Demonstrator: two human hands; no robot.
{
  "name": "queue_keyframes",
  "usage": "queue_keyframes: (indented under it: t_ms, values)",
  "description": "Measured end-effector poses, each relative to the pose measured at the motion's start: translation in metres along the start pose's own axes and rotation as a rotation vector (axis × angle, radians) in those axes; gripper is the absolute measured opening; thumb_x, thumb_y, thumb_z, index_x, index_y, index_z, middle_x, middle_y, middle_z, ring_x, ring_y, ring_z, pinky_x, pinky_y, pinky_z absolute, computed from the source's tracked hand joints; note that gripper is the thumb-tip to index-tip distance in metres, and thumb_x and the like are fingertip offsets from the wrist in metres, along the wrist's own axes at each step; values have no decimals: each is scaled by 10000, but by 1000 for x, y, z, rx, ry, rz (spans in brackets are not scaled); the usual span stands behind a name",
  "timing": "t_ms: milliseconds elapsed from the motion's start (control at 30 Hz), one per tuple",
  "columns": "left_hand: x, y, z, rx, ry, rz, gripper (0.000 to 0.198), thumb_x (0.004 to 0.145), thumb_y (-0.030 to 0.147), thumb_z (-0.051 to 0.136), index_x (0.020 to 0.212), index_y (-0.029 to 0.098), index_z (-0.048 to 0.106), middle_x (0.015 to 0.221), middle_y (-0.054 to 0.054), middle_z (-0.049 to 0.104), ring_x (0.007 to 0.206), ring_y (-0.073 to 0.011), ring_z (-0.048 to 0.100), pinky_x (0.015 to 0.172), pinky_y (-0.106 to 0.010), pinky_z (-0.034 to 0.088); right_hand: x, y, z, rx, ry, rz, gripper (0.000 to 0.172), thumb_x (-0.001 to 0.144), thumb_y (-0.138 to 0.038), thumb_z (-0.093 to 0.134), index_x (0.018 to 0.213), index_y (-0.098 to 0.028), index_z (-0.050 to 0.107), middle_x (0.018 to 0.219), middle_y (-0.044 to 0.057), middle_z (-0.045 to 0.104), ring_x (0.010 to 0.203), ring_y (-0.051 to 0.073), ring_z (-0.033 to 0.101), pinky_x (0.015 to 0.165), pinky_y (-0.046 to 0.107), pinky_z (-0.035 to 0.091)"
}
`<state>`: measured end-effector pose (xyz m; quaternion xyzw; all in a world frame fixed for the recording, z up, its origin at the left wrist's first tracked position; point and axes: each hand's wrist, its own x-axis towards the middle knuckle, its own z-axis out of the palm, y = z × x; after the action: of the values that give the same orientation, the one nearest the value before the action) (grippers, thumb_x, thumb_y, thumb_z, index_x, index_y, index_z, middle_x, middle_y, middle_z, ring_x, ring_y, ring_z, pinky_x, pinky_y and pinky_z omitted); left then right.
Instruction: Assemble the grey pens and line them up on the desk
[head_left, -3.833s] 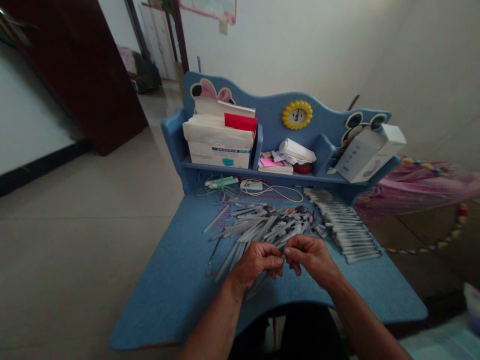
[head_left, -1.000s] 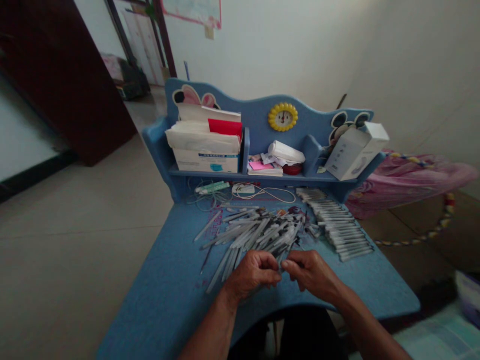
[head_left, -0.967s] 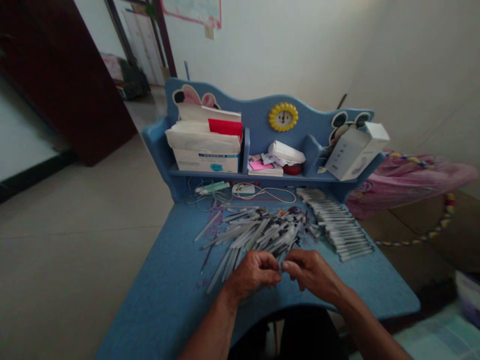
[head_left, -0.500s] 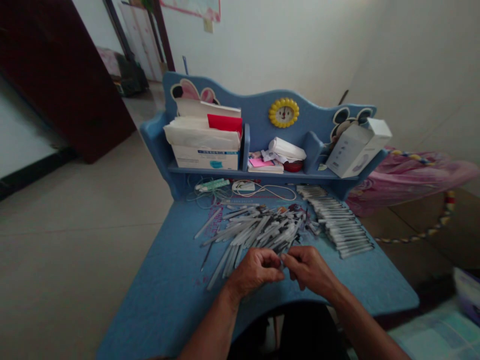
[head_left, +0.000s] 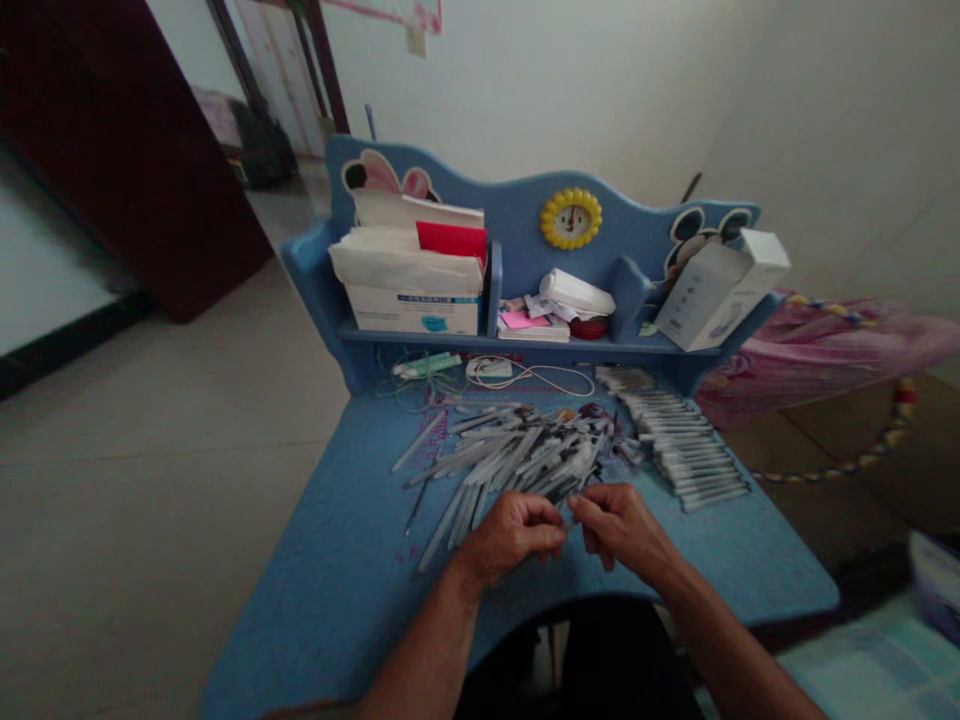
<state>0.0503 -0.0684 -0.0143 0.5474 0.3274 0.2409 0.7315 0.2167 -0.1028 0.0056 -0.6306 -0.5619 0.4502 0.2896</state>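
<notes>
My left hand (head_left: pixel 514 538) is closed in a pinch at the near edge of the pile, a small pale end of a pen (head_left: pixel 568 523) showing at its fingertips. Close beside it, my right hand (head_left: pixel 622 527) pinches with thumb and forefinger at that same end; what lies inside its fingers is too small to make out. Just beyond both hands spreads a loose heap of clear pen barrels (head_left: pixel 487 465), mixed with dark and white small parts. To the right, a neat row of pens (head_left: pixel 686 445) with dark tips lies side by side on the blue desk (head_left: pixel 322 590).
Behind the heap lie a white cord (head_left: pixel 551 380) and green-white tubes (head_left: pixel 429 366). The desk's shelf holds a paper-filled box (head_left: pixel 416 305), papers with a white roll (head_left: pixel 576 292), and a white carton (head_left: pixel 716 295). A yellow flower clock (head_left: pixel 571 219) is on the backboard.
The right hand has shifted slightly up, its fingertips still meeting the left hand's. The view has tilted a little; the heap and the row of pens look the same.
</notes>
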Motion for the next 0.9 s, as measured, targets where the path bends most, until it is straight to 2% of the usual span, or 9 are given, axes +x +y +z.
queue_keyframes:
  t_ms: [133,233,400,467,600,667,800,900]
  values:
    - [1,-2,1,-37,39,-6,95,579,181,671,629,134,607,500,41,553,475,-85,475,486,-207,350,1,-1,0,-16,1,32,464,831,-475,432,478,-175,447,360,-38,482,234,63,406,255,163,243]
    - [1,-3,1,-18,67,-8,101,593,186,669,661,132,617,526,32,569,494,-89,490,495,-209,356,1,-2,-7,7,10,-10,468,833,-507,426,512,-169,472,402,-31,506,266,67,442,277,166,274]
    - [2,-3,0,-19,68,4,103,604,198,665,661,129,615,532,26,570,493,-89,491,501,-211,369,-1,-3,-15,100,-86,-100,259,788,-408,531,736,-157,570,506,-49,551,340,74,499,345,174,360]
    - [2,-3,0,-20,61,6,96,600,194,663,650,129,612,525,30,561,489,-86,486,492,-208,361,0,-1,-14,80,-94,-101,235,784,-370,532,679,-161,557,498,-51,540,337,70,490,344,172,358]
    - [2,-1,1,-22,72,-11,93,585,187,655,646,132,611,518,27,566,480,-88,483,492,-213,365,1,1,-10,-19,-45,-85,336,806,-385,494,544,-176,475,456,-49,507,317,66,470,314,165,321]
    - [1,1,1,-24,87,-17,101,578,192,657,645,133,612,514,27,568,476,-89,481,497,-216,372,1,2,-11,-18,-45,-93,339,816,-409,481,569,-176,490,461,-50,510,323,68,474,319,168,327]
    - [1,2,2,-24,94,-15,104,568,196,660,641,134,618,511,28,565,471,-89,479,496,-219,372,0,0,-12,35,-75,-118,222,794,-369,517,704,-170,554,507,-56,537,353,72,495,353,172,366]
    - [1,1,2,-26,92,-16,98,570,198,656,637,137,620,514,27,566,475,-93,486,497,-221,369,2,-1,-11,26,-68,-98,231,792,-351,510,647,-173,532,498,-54,538,344,68,489,347,171,362]
